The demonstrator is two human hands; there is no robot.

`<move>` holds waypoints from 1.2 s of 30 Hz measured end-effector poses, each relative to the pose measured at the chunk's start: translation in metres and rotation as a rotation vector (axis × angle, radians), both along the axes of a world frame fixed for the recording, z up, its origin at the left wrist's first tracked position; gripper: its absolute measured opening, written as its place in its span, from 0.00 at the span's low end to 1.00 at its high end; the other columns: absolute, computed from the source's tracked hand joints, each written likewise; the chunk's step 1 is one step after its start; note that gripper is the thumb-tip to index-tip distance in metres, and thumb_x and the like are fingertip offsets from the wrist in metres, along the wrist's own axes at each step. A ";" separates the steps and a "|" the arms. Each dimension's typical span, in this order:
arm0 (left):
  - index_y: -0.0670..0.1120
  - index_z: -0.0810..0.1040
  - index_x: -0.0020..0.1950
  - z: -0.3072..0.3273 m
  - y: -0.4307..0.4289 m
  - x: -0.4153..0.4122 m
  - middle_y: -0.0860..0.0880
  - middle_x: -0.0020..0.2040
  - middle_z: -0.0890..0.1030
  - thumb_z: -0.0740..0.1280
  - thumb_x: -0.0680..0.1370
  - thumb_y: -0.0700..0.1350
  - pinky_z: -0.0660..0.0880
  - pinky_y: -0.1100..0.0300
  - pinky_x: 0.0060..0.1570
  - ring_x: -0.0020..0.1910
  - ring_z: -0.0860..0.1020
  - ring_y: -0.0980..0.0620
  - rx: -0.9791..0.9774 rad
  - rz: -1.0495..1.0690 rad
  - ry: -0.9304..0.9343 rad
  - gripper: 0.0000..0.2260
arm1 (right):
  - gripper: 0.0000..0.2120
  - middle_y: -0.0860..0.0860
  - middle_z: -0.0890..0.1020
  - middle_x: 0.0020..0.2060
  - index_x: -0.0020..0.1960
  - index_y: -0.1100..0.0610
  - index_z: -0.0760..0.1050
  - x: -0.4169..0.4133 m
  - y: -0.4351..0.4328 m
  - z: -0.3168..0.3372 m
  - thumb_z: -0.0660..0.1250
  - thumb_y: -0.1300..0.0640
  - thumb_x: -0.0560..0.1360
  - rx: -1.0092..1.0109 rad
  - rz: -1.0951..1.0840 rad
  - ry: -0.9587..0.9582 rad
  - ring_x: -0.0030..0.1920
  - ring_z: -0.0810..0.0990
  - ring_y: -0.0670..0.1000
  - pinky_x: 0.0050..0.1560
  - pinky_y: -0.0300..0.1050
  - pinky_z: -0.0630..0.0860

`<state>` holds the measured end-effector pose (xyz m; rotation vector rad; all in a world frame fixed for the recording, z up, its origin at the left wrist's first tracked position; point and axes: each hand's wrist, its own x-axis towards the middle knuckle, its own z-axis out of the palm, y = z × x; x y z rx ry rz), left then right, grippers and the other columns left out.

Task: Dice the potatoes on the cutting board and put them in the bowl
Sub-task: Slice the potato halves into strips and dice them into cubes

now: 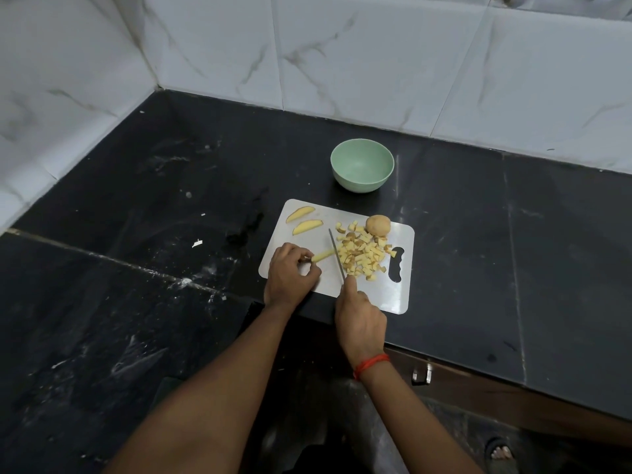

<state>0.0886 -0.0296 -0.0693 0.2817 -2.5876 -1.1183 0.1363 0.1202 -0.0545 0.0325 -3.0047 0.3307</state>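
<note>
As the potato strip [321, 256] is pinched by the left hand [290, 271] and the knife [337, 256] gripped by the right hand [360, 319], potato dice [362, 256] are heaped just beside the knife.

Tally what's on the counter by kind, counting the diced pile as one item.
green bowl: 1
cutting board: 1
knife: 1
round potato: 1
loose potato wedges: 2
potato strip under the knife: 1
diced pile: 1
Total: 8
</note>
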 end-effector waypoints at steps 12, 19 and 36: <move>0.49 0.83 0.48 -0.004 -0.001 -0.002 0.56 0.46 0.75 0.74 0.72 0.49 0.75 0.59 0.47 0.48 0.73 0.57 -0.030 -0.013 -0.001 0.07 | 0.05 0.53 0.77 0.30 0.55 0.55 0.67 -0.004 0.006 -0.005 0.57 0.55 0.81 -0.111 0.064 -0.010 0.27 0.78 0.60 0.24 0.44 0.64; 0.47 0.77 0.42 0.001 -0.001 0.000 0.55 0.44 0.74 0.73 0.69 0.45 0.73 0.59 0.43 0.46 0.71 0.56 -0.021 0.017 -0.036 0.07 | 0.07 0.52 0.74 0.26 0.52 0.55 0.69 0.000 0.006 0.000 0.67 0.59 0.77 -0.033 0.112 -0.028 0.21 0.74 0.58 0.23 0.40 0.57; 0.47 0.85 0.49 -0.005 0.000 -0.003 0.52 0.46 0.76 0.75 0.74 0.45 0.72 0.58 0.44 0.47 0.72 0.55 -0.064 0.011 0.023 0.05 | 0.06 0.53 0.77 0.28 0.51 0.53 0.62 -0.006 0.012 -0.005 0.60 0.57 0.81 -0.140 0.156 -0.003 0.24 0.76 0.59 0.23 0.43 0.61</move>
